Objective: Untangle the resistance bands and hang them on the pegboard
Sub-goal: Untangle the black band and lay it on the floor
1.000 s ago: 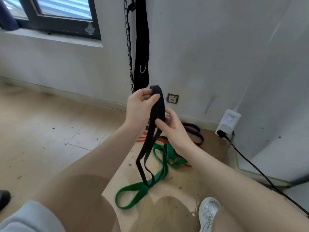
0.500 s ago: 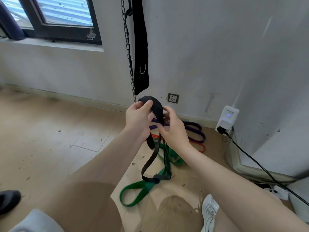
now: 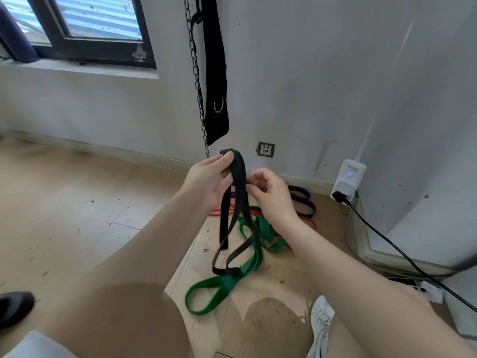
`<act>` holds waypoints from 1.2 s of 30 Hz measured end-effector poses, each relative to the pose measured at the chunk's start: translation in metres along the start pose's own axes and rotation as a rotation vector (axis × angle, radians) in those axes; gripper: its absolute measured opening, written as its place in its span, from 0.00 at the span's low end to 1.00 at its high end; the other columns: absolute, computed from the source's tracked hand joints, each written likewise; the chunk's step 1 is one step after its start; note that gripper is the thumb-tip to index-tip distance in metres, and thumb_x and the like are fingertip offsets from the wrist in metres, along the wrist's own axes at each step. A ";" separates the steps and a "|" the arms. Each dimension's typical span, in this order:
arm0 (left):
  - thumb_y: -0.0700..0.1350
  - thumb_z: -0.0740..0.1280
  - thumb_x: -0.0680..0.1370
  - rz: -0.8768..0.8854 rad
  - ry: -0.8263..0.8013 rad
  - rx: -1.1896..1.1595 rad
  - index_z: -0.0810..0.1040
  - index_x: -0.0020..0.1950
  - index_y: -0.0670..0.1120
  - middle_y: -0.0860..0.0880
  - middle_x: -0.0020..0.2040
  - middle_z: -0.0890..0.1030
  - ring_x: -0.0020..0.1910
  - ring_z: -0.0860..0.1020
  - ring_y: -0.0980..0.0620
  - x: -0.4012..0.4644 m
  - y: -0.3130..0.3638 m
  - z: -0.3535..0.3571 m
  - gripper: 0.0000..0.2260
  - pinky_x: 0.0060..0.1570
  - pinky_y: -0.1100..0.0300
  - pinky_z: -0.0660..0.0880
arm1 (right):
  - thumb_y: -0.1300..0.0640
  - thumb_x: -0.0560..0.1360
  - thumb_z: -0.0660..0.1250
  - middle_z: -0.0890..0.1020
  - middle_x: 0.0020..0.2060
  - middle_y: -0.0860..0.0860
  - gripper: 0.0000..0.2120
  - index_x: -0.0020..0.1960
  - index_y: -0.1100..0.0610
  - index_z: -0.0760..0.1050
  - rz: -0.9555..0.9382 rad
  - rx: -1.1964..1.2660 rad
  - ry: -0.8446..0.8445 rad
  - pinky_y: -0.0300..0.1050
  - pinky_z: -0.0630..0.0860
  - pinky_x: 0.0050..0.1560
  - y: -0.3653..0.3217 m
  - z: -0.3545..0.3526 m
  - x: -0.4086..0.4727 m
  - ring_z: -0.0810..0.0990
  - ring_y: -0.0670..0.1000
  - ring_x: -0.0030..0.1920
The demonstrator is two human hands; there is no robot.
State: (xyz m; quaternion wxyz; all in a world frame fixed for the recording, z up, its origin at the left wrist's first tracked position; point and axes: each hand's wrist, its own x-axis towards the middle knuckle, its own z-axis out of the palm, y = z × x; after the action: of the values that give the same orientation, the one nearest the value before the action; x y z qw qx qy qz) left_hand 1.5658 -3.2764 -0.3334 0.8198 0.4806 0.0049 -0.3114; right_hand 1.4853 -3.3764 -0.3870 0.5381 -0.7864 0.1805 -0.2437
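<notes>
Pale wood flooring (image 3: 77, 202) meets a scuffed white wall (image 3: 309, 86), and your 2 bare forearms reach forward over it. Take the black resistance band (image 3: 238, 182) as the landmark: it hangs in the air at the middle of the view, folded over at the top into a narrow loop. Your left hand (image 3: 206, 184) grips that top fold, thumb pressed on the front of it. Your right hand (image 3: 268, 195), just right of the band, has its fingers curled and pinches the band's right edge, though the exact contact point is hard to make out.

Below the band, its lower loops dangle down to a green band (image 3: 222, 288) lying on the floor, and the 2 appear to cross or be caught together there. Behind the band, an orange band (image 3: 222, 211) and a purple band (image 3: 302, 202) lie on the floor by the baseboard. Above the band, a metal chain (image 3: 197, 81) and a black strap (image 3: 215, 73) hang against the wall. Right of the band sit a wall socket (image 3: 265, 149) and a white plug-in device (image 3: 348, 180) with a black cable (image 3: 400, 251). A white shoe (image 3: 321, 324) shows below and to the right of the band.
</notes>
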 end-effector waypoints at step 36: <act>0.44 0.70 0.73 0.707 -0.391 1.228 0.75 0.52 0.50 0.50 0.47 0.81 0.47 0.79 0.53 -0.018 0.016 0.023 0.09 0.52 0.60 0.76 | 0.60 0.73 0.70 0.79 0.34 0.43 0.10 0.50 0.50 0.72 -0.099 0.026 -0.334 0.44 0.72 0.50 -0.050 -0.082 0.024 0.77 0.44 0.40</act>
State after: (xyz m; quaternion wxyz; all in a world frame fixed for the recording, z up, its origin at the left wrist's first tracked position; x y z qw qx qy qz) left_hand 1.5527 -3.2799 -0.3026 0.4403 0.7618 -0.4720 -0.0553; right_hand 1.4585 -3.4337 -0.3112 0.5581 -0.8168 0.0465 -0.1383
